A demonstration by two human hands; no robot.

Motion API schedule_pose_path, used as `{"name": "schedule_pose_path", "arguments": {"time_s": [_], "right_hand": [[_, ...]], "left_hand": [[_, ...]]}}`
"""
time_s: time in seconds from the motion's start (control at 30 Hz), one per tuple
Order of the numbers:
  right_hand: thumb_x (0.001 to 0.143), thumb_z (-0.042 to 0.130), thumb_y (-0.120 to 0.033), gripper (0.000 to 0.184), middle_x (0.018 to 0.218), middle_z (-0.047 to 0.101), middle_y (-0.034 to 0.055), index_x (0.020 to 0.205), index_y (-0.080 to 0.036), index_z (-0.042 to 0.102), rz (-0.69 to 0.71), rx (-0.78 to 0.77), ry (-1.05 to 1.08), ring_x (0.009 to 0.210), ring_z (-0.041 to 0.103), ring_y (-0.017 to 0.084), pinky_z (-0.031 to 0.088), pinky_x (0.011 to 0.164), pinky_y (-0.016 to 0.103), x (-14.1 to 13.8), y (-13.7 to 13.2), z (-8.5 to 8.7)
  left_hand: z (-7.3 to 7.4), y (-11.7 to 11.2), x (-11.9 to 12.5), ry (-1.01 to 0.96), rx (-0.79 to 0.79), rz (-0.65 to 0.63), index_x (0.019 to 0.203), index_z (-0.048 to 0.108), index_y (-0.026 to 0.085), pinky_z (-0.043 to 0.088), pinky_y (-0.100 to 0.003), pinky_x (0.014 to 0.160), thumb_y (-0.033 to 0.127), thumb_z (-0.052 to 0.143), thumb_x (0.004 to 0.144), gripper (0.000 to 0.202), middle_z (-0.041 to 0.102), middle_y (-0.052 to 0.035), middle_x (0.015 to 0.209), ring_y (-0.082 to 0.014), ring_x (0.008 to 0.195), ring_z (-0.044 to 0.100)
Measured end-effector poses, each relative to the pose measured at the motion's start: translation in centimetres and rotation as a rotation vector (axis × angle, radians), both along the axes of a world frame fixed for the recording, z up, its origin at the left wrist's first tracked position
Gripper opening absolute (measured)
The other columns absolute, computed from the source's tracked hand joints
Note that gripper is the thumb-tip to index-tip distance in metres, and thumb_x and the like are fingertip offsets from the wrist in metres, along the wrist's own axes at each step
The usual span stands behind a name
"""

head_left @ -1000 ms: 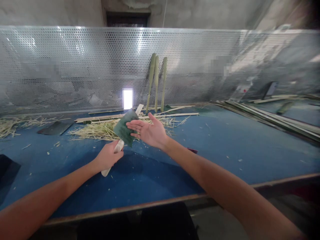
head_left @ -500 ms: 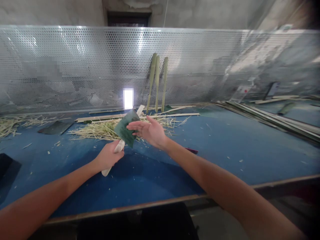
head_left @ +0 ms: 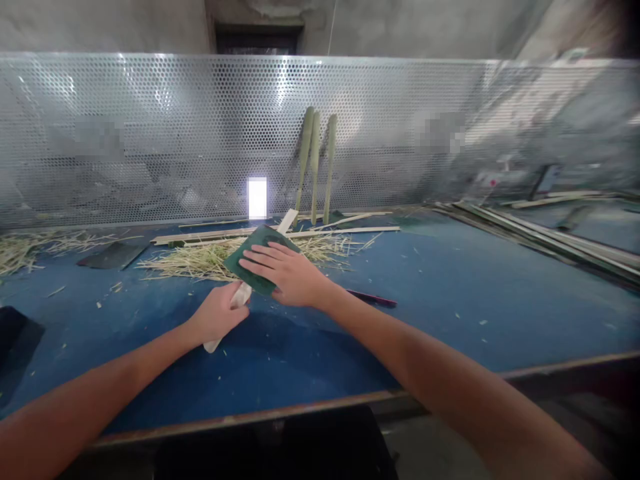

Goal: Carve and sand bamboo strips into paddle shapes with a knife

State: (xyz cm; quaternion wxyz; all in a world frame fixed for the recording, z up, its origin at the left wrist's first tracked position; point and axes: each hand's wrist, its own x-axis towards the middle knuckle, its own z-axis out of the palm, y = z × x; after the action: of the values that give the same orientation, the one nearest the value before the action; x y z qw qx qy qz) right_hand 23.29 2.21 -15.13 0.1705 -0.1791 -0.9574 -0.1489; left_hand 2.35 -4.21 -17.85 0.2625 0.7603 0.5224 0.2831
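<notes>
My left hand [head_left: 220, 312] is closed around a pale, flat wooden-looking strip [head_left: 288, 221], which slants up and away from me. Its lower end sticks out below my fist and its upper end shows past a dark green sheet that looks like sandpaper [head_left: 246, 259]. That sheet lies across the middle of the strip, hiding it there. My right hand [head_left: 286, 272] rests palm down on the sheet, its fingers stretched flat and slightly apart. Behind both hands is a heap of thin pale shavings [head_left: 200, 259].
On the blue tabletop [head_left: 450, 320] lie a slim dark reddish tool [head_left: 374, 298] and another dark sheet [head_left: 111, 255]. Three greenish sticks [head_left: 315, 167] lean on the perforated metal screen [head_left: 200, 133]. Long strips [head_left: 550, 240] lie at right; a dark object [head_left: 13, 327] sits at left.
My right hand has turned from palm showing to palm down and now lies across the sandpaper. The sheet has shifted slightly, while my left hand and the strip have barely moved.
</notes>
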Motion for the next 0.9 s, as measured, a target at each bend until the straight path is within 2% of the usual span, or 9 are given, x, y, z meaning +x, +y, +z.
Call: {"name": "schedule_pose_path", "arguments": {"time_s": [0.1, 0.2, 0.3, 0.4, 0.57, 0.7, 0.73, 0.83, 0.9], "right_hand": [[0.094, 0.05, -0.029, 0.057, 0.154, 0.042, 0.0087, 0.149, -0.015, 0.041, -0.019, 0.079, -0.028, 0.146, 0.031, 0.023, 0.018, 0.122, 0.045, 0.4, 0.6, 0.5], [0.099, 0.047, -0.036, 0.051, 0.15, 0.049, 0.0043, 0.147, -0.02, 0.043, 0.013, 0.135, -0.02, 0.142, 0.038, 0.019, 0.019, 0.122, 0.044, 1.4, 1.9, 1.2], [0.103, 0.04, -0.033, 0.043, 0.145, 0.054, 0.0016, 0.143, -0.023, 0.049, -0.142, 0.18, 0.147, 0.139, 0.044, 0.017, 0.023, 0.122, 0.045, 2.3, 3.1, 1.5], [0.103, 0.039, -0.03, 0.041, 0.142, 0.057, 0.0013, 0.14, -0.023, 0.054, -0.272, 0.157, 0.285, 0.138, 0.045, 0.018, 0.026, 0.121, 0.046, 2.1, 2.8, 0.9], [0.102, 0.041, -0.033, 0.039, 0.142, 0.056, -0.004, 0.139, -0.026, 0.054, 0.031, 0.017, 0.123, 0.136, 0.047, 0.011, 0.029, 0.121, 0.037, 0.1, 1.8, -0.7], [0.102, 0.04, -0.026, 0.04, 0.138, 0.061, -0.0008, 0.138, -0.028, 0.056, -0.174, -0.025, 0.345, 0.136, 0.047, 0.018, 0.031, 0.119, 0.047, -0.2, 2.5, -1.2], [0.101, 0.041, -0.025, 0.04, 0.137, 0.062, 0.0004, 0.138, -0.027, 0.056, -0.174, -0.038, 0.361, 0.136, 0.048, 0.019, 0.032, 0.118, 0.048, -0.2, 2.6, -1.4], [0.1, 0.045, -0.027, 0.042, 0.139, 0.06, 0.0001, 0.14, -0.025, 0.054, 0.058, -0.083, 0.19, 0.135, 0.048, 0.016, 0.032, 0.119, 0.041, -0.4, 2.4, -1.9], [0.101, 0.042, -0.027, 0.04, 0.14, 0.059, 0.0027, 0.138, -0.023, 0.057, -0.063, -0.05, 0.257, 0.136, 0.048, 0.018, 0.03, 0.12, 0.044, -0.7, 2.2, -2.2]], "left_hand": [[0.1, -0.2, 0.0, -0.014, -0.013, -0.008, 0.077, 0.052, 0.02, 0.04, -0.028, 0.061, 0.02, 0.054, 0.071, 0.006, 0.059, 0.0008, 0.072, -0.0168, 0.066, 0.054], [0.1, -0.6, 0.1, -0.054, -0.104, -0.01, 0.085, 0.052, 0.021, 0.042, -0.025, 0.051, 0.027, 0.055, 0.077, 0.01, 0.056, 0.0032, 0.065, -0.0142, 0.053, 0.054], [0.0, -0.9, 0.2, -0.098, -0.214, -0.022, 0.094, 0.051, 0.021, 0.041, -0.023, 0.038, 0.037, 0.056, 0.083, 0.02, 0.05, 0.0068, 0.056, -0.0119, 0.038, 0.049], [-0.2, -0.9, 0.2, -0.133, -0.256, -0.015, 0.096, 0.051, 0.02, 0.043, -0.022, 0.035, 0.039, 0.059, 0.082, 0.024, 0.05, 0.007, 0.056, -0.0108, 0.036, 0.048], [-0.4, -0.7, 0.2, -0.185, -0.265, 0.045, 0.098, 0.049, 0.02, 0.04, -0.018, 0.032, 0.028, 0.059, 0.08, 0.022, 0.047, 0.0089, 0.054, -0.0091, 0.036, 0.047], [-0.4, -0.6, 0.3, -0.194, -0.29, 0.07, 0.094, 0.051, 0.02, 0.039, -0.017, 0.031, 0.019, 0.058, 0.075, 0.02, 0.047, 0.0102, 0.049, -0.0095, 0.034, 0.047], [-0.4, -0.5, 0.4, -0.196, -0.301, 0.07, 0.092, 0.051, 0.02, 0.039, -0.018, 0.031, 0.017, 0.058, 0.074, 0.019, 0.047, 0.0103, 0.047, -0.0096, 0.033, 0.046], [-0.4, -0.3, 0.6, -0.218, -0.32, 0.089, 0.09, 0.052, 0.02, 0.037, -0.018, 0.03, 0.015, 0.058, 0.073, 0.018, 0.047, 0.0103, 0.044, -0.0095, 0.03, 0.045], [-0.5, -0.2, 0.7, -0.242, -0.323, 0.115, 0.091, 0.054, 0.019, 0.038, -0.018, 0.032, 0.015, 0.059, 0.073, 0.02, 0.048, 0.0102, 0.043, -0.0101, 0.031, 0.046]]}}
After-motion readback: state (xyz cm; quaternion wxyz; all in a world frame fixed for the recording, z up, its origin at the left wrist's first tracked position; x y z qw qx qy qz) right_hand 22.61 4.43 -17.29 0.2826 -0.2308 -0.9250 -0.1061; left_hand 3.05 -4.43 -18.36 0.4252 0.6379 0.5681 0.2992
